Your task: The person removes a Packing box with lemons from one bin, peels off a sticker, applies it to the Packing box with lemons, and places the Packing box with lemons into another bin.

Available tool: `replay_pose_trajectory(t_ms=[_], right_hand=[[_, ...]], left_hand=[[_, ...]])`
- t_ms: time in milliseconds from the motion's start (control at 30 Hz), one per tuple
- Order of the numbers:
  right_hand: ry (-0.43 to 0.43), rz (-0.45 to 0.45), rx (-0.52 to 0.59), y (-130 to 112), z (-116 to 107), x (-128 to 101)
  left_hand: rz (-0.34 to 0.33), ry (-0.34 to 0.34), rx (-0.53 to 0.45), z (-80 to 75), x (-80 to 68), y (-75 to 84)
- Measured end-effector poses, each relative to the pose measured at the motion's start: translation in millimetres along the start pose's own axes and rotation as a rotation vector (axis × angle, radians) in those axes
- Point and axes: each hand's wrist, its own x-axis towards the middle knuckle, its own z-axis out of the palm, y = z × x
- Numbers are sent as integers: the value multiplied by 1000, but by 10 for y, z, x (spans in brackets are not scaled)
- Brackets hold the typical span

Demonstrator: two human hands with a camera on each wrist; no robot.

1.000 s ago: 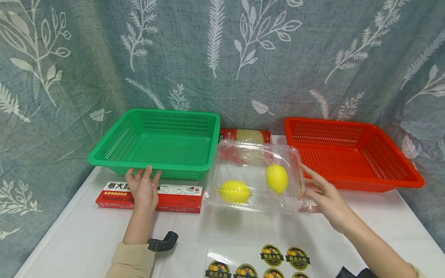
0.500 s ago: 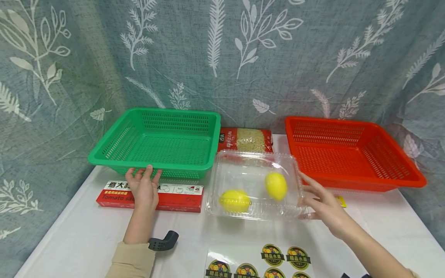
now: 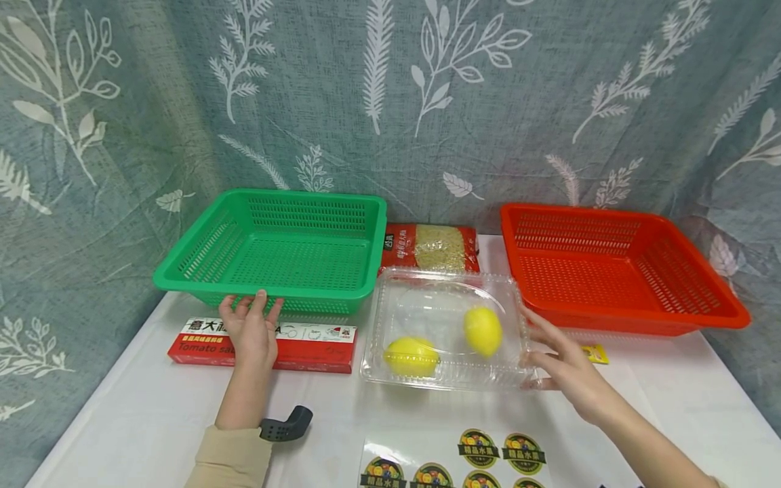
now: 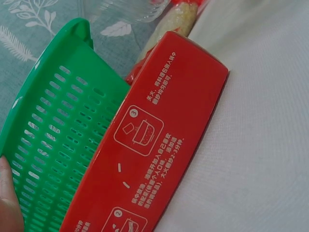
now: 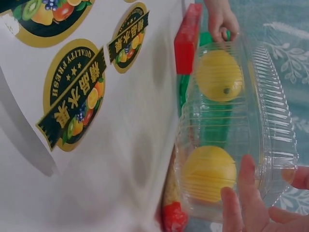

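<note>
A clear plastic clamshell box (image 3: 448, 298) with two lemons (image 3: 411, 357) inside hangs tilted above the middle of the table. My right hand (image 3: 570, 373) grips its right end, the thumb on one side and the fingers on the other, as the right wrist view also shows. At the left, my left hand (image 3: 253, 332) holds the front rim of a green plastic basket (image 3: 289, 261), its fingertips at the rim. Just below that rim lies a red and white pasta box (image 3: 311, 356), partly covered by my left hand; its printed red side (image 4: 149, 130) fills the left wrist view.
A red basket (image 3: 604, 278) stands at the back right, with a small yellow packet (image 3: 594, 354) before it. A red bag of pasta (image 3: 433, 245) lies behind the clamshell. A sheet of round fruit stickers (image 3: 478, 447) is at the front edge. A patterned curtain (image 3: 342, 88) closes the back.
The clamshell and my right hand have come slightly down and toward me, uncovering the pasta bag behind and the yellow packet. My left hand and the green basket have stayed in place.
</note>
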Motion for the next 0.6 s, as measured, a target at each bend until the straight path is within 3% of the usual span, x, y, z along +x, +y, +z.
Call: replay_pose_trajectory(t_ms=[600], right_hand=[[-12, 43, 31, 174, 60, -16]], left_hand=[[2, -10, -6, -21, 1, -12]])
